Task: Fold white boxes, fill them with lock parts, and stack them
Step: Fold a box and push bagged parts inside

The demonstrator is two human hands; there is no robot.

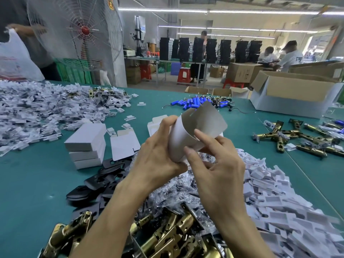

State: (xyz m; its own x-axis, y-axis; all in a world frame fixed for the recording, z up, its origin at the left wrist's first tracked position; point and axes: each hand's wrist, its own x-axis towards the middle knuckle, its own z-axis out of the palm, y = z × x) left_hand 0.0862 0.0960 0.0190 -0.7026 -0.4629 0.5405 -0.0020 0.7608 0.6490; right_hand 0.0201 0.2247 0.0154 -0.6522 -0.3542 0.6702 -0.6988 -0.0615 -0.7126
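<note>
Three white boxes (85,144) are folded and stacked on the green tabletop (33,183). The left hand (158,155) is wrapped round a new box card (186,135), up in the air, bent but not yet folded. The right hand (217,164) pinches its near edge. Piles of gold lock parts (167,237) wait below, so lots is left to do

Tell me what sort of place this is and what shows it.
Probably a factory packing floor for door locks. Brass latch parts lie heaped on the green table, folded white boxes stand stacked on it, and tall black stacks line the benches behind.
</note>
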